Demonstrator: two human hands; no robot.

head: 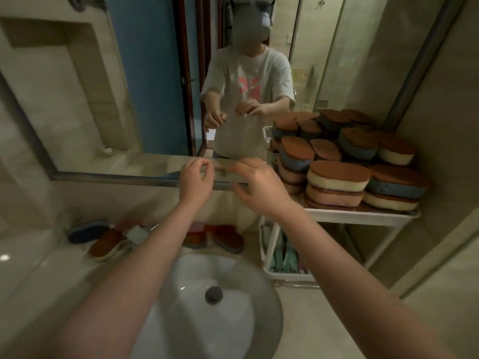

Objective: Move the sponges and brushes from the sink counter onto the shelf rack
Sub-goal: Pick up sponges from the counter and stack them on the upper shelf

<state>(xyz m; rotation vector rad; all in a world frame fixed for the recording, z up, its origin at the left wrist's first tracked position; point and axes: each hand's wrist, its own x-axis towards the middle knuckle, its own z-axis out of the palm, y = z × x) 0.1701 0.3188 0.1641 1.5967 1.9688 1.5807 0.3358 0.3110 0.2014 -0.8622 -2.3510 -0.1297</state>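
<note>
Sponges [337, 177] already fill the shelf rack [363, 218] top. A few sponges [106, 244] are left along the sink counter [39, 268] back edge. The left hand [195, 182] and right hand [259, 187] hang loosely curled, holding nothing.

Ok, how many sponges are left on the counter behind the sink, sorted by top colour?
Blue-topped sponge: 1
Brown-topped sponge: 1
Red-topped sponges: 2, one partly hidden by the left forearm
Total: 4
</note>
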